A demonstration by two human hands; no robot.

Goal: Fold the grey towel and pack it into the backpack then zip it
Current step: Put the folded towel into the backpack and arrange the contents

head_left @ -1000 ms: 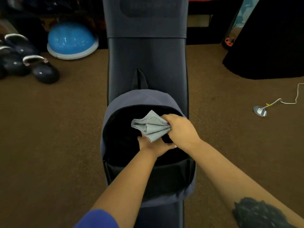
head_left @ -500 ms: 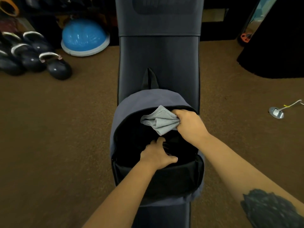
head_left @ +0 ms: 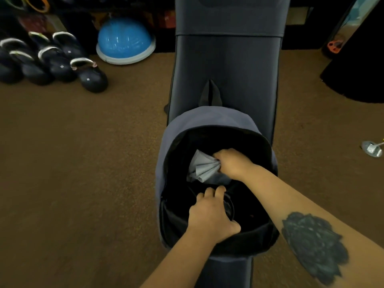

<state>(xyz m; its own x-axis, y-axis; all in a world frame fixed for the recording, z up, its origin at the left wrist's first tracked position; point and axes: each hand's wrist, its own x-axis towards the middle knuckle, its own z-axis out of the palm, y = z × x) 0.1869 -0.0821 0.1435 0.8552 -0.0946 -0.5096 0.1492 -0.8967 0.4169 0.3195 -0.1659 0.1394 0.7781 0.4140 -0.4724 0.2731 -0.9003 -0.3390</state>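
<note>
A grey-blue backpack (head_left: 207,119) lies open on a dark padded bench (head_left: 226,69), its black inside facing up. The folded grey towel (head_left: 202,168) is inside the opening, bunched in my right hand (head_left: 232,163), which grips its right end. My left hand (head_left: 209,217) holds the black inner flap of the backpack near its front edge, fingers curled over it. The bottom of the backpack's inside is dark and hard to make out.
Brown carpet surrounds the bench. Several black kettlebells (head_left: 91,75) sit at the back left beside a blue half-ball trainer (head_left: 124,40). A dark rounded shape (head_left: 357,65) stands at the back right, and a small metal floor fitting with a cord (head_left: 372,148) lies at the right.
My right hand has lowered the towel from above the rim down into the backpack. My left hand has drawn back from under the towel to the inner flap near the front.
</note>
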